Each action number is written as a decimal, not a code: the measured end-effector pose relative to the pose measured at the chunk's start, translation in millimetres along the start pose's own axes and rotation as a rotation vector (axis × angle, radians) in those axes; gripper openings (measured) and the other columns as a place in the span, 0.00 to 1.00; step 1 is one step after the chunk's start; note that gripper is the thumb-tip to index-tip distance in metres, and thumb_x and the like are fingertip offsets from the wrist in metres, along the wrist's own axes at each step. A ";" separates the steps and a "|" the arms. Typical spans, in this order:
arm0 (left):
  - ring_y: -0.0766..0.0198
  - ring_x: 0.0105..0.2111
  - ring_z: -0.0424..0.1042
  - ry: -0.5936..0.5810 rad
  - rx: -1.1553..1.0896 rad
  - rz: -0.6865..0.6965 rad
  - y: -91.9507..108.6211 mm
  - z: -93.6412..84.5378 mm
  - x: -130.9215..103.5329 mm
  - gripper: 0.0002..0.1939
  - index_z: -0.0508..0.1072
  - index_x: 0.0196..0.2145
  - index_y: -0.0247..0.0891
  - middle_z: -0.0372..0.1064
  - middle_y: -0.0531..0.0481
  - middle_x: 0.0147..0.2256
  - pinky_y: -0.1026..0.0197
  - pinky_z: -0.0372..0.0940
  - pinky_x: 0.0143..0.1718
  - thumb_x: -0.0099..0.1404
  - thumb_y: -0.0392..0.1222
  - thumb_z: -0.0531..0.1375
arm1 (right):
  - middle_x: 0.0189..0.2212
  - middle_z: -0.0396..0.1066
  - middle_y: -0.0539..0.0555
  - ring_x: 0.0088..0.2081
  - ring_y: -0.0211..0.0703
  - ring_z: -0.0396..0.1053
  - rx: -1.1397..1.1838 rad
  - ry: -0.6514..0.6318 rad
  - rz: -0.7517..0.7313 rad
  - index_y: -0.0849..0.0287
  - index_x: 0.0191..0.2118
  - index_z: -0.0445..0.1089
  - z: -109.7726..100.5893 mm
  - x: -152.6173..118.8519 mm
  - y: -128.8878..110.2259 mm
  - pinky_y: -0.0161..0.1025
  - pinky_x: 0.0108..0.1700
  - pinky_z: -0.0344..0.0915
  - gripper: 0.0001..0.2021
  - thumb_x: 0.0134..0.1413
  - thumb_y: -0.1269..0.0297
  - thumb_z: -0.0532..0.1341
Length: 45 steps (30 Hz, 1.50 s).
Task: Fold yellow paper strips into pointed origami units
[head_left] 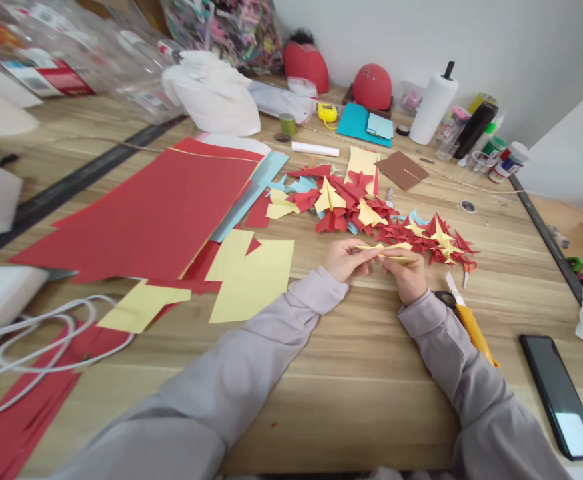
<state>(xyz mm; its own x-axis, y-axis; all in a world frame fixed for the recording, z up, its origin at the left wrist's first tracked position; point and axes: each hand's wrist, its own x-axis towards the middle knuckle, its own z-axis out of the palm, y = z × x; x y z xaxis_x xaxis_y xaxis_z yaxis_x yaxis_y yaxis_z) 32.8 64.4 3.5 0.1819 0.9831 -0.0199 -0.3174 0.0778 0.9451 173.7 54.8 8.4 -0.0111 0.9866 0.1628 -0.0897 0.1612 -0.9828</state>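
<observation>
Between my two hands is a small piece of folded yellow paper [395,251], pinched from both sides. My left hand [347,260] grips its left end with thumb and fingers, and my right hand [405,272] grips its right part. Just beyond them lies a heap of folded red paper pieces [354,193], mixed with yellow and light blue ones. Large red sheets [166,207] are spread to the left. Cut yellow sheets [261,280] lie flat beside my left forearm.
Scissors with a yellow cover [474,333] lie right of my right hand, and a black phone [561,397] farther right. A white cable [71,320] loops at the left. Bottles [476,130], a yellow tape measure [327,113] and blue sheets [359,123] stand or lie at the back.
</observation>
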 end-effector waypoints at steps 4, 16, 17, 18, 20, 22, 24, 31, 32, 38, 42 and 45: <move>0.71 0.13 0.64 -0.033 0.025 0.001 2.3 -0.2 -0.9 0.17 0.73 0.24 0.30 0.69 0.51 0.18 0.68 0.58 0.14 0.44 0.48 0.68 | 0.21 0.73 0.48 0.19 0.32 0.62 -0.004 -0.020 -0.018 0.57 0.25 0.76 -1.3 -0.2 2.2 0.32 0.21 0.60 0.04 0.35 0.71 0.67; 0.70 0.13 0.65 -0.053 0.053 -0.004 7.0 -2.1 -2.6 0.16 0.72 0.22 0.30 0.68 0.51 0.17 0.66 0.61 0.17 0.42 0.45 0.68 | 0.25 0.73 0.49 0.19 0.33 0.63 -0.013 0.005 -0.001 0.57 0.26 0.74 -0.2 -1.0 3.0 0.33 0.21 0.63 0.07 0.32 0.70 0.68; 0.70 0.13 0.65 -0.051 0.056 -0.003 7.2 -2.0 -2.9 0.16 0.72 0.22 0.30 0.69 0.51 0.17 0.67 0.61 0.17 0.42 0.45 0.68 | 0.25 0.73 0.49 0.19 0.33 0.63 -0.006 0.006 0.004 0.57 0.25 0.74 -0.5 -0.9 3.4 0.33 0.21 0.63 0.07 0.33 0.70 0.68; 0.70 0.13 0.65 -0.049 0.059 -0.003 7.2 -1.9 -3.1 0.16 0.72 0.22 0.29 0.69 0.51 0.17 0.67 0.61 0.17 0.42 0.45 0.68 | 0.25 0.73 0.49 0.19 0.33 0.64 0.000 0.005 0.010 0.57 0.25 0.74 -0.8 -0.7 3.7 0.33 0.21 0.63 0.07 0.33 0.69 0.68; 0.70 0.13 0.65 -0.042 0.060 -0.002 6.8 -1.6 -3.5 0.16 0.71 0.22 0.29 0.69 0.51 0.17 0.67 0.61 0.17 0.43 0.45 0.68 | 0.25 0.73 0.49 0.19 0.33 0.64 0.007 0.003 0.024 0.58 0.26 0.74 -1.6 -0.5 4.3 0.33 0.21 0.63 0.07 0.33 0.69 0.68; 0.70 0.13 0.65 -0.037 0.051 -0.006 5.9 -1.2 -3.5 0.17 0.71 0.23 0.29 0.69 0.51 0.17 0.67 0.61 0.16 0.43 0.46 0.68 | 0.24 0.72 0.48 0.19 0.33 0.64 0.012 0.003 0.036 0.58 0.26 0.74 -2.0 -0.4 4.6 0.33 0.21 0.63 0.07 0.32 0.68 0.69; 0.70 0.13 0.65 -0.034 0.034 -0.012 4.7 -1.1 -3.1 0.17 0.71 0.24 0.30 0.69 0.51 0.17 0.67 0.61 0.16 0.42 0.47 0.68 | 0.22 0.72 0.48 0.18 0.32 0.64 0.015 0.006 0.044 0.58 0.26 0.74 -1.9 -0.4 4.3 0.33 0.21 0.63 0.08 0.32 0.68 0.69; 0.69 0.11 0.64 0.018 -0.101 -0.017 1.5 -4.7 1.9 0.18 0.72 0.23 0.30 0.68 0.52 0.16 0.66 0.59 0.13 0.39 0.47 0.70 | 0.21 0.72 0.49 0.18 0.34 0.64 -0.075 -0.010 0.018 0.57 0.31 0.76 2.0 -2.5 1.2 0.36 0.23 0.64 0.09 0.38 0.63 0.67; 0.69 0.11 0.64 0.031 -0.129 -0.022 1.9 -5.0 2.5 0.18 0.71 0.22 0.30 0.68 0.52 0.16 0.66 0.58 0.12 0.38 0.47 0.70 | 0.20 0.73 0.49 0.18 0.35 0.64 -0.089 -0.020 0.009 0.57 0.32 0.77 2.5 -2.9 1.2 0.36 0.23 0.64 0.10 0.39 0.62 0.67; 0.71 0.10 0.62 0.080 -0.217 -0.053 7.8 -2.8 2.1 0.18 0.69 0.17 0.31 0.66 0.53 0.14 0.68 0.57 0.11 0.36 0.46 0.70 | 0.24 0.75 0.50 0.19 0.36 0.65 -0.117 -0.066 -0.039 0.56 0.37 0.76 3.3 -4.7 3.6 0.37 0.24 0.64 0.12 0.44 0.60 0.65; 0.72 0.11 0.62 0.082 -0.230 -0.068 8.8 -1.8 1.8 0.18 0.68 0.17 0.31 0.66 0.54 0.14 0.68 0.58 0.12 0.37 0.46 0.70 | 0.25 0.75 0.50 0.19 0.36 0.65 -0.153 -0.048 -0.055 0.55 0.38 0.76 3.5 -5.3 5.1 0.37 0.24 0.65 0.12 0.45 0.60 0.64; 0.71 0.11 0.62 0.057 -0.192 -0.086 7.0 -2.5 2.0 0.18 0.67 0.17 0.31 0.66 0.54 0.14 0.67 0.58 0.12 0.38 0.47 0.70 | 0.28 0.76 0.52 0.21 0.37 0.66 -0.210 0.007 -0.084 0.55 0.35 0.76 3.2 -5.1 5.9 0.37 0.25 0.66 0.10 0.44 0.60 0.64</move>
<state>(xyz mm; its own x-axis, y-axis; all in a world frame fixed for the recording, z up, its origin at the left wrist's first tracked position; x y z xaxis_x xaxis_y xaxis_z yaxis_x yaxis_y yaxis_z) 28.6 67.4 9.3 0.1652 0.9787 -0.1215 -0.4756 0.1870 0.8595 170.0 50.7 2.1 -0.0050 0.9696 0.2448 0.1192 0.2436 -0.9625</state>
